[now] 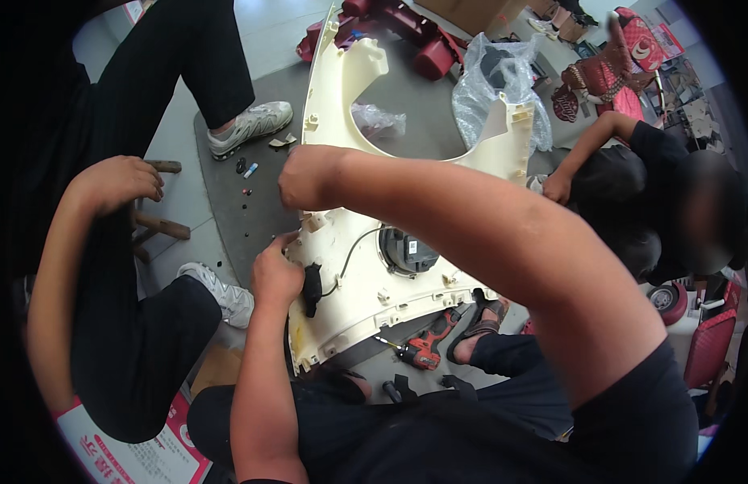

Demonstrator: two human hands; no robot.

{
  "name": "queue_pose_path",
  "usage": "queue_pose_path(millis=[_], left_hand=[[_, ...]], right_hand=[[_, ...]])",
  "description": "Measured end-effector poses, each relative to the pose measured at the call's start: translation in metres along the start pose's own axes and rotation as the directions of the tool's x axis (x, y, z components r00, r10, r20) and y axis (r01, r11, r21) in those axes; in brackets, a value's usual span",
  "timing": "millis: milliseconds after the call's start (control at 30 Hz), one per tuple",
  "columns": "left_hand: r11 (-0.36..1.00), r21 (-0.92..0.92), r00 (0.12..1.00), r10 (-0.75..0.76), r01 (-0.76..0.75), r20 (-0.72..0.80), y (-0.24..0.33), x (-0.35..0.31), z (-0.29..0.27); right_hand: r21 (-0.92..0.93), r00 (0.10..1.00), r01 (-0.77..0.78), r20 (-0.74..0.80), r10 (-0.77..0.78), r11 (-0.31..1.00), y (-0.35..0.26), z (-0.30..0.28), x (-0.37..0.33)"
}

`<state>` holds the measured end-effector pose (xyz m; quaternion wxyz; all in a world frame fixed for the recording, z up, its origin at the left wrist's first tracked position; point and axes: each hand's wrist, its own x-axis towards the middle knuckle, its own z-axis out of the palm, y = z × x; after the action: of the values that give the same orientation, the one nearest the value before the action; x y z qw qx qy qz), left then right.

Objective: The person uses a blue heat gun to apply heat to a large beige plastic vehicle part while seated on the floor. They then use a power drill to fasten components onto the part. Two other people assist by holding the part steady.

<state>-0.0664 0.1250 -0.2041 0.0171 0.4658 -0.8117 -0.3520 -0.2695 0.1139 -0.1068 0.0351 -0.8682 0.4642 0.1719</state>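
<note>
A large cream plastic body panel [354, 242] with a wide curved cutout lies before me, its clip-lined inner side up. My left hand [277, 274] is closed round its left edge, beside a small black part [312, 289] with a thin cable. Higher along that edge, my right hand [311, 177] is curled into a fist; what its fingers hold is hidden. My right forearm crosses over the panel. A round black unit [408, 250] is set in the panel's middle, partly covered by that arm.
A red and black power drill [426, 347] lies below the panel. Small dark screws [245, 193] dot the grey mat. Bubble wrap [487, 89] and dark red plastic parts [438, 60] lie beyond. One person's hand [120, 184] is at left; another's [558, 187] is near the panel's right edge.
</note>
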Motion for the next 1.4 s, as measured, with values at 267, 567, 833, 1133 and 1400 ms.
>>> queue_pose_path(millis=[267, 567, 833, 1133, 1400], left_hand=[[0.999, -0.025, 0.999, -0.032, 0.031, -0.033, -0.009, 0.012, 0.015], [0.999, -0.037, 0.999, 0.036, -0.036, -0.014, -0.066, 0.025, 0.036], [0.965, -0.238, 0.989, -0.081, 0.109, 0.126, -0.075, 0.034, 0.033], [0.954, -0.251, 0.987, -0.16, 0.162, 0.028, -0.033, 0.041, 0.026], [0.972, -0.213, 0.984, -0.131, 0.103, -0.12, -0.032, 0.051, 0.035]], right_hand=[[0.54, 0.589, -0.172, -0.614, 0.525, 0.824, -0.012, 0.066, -0.131], [0.825, 0.192, -0.557, 0.012, 0.981, 0.098, -0.074, 0.258, -0.258], [0.865, 0.228, -0.448, 0.354, 0.907, -0.225, -0.029, 0.306, -0.092], [0.562, 0.314, -0.527, 0.826, 0.469, -0.637, 0.025, 0.335, -0.068], [0.521, 0.333, -0.404, 0.849, 0.409, -0.752, 0.028, 0.352, -0.066]])
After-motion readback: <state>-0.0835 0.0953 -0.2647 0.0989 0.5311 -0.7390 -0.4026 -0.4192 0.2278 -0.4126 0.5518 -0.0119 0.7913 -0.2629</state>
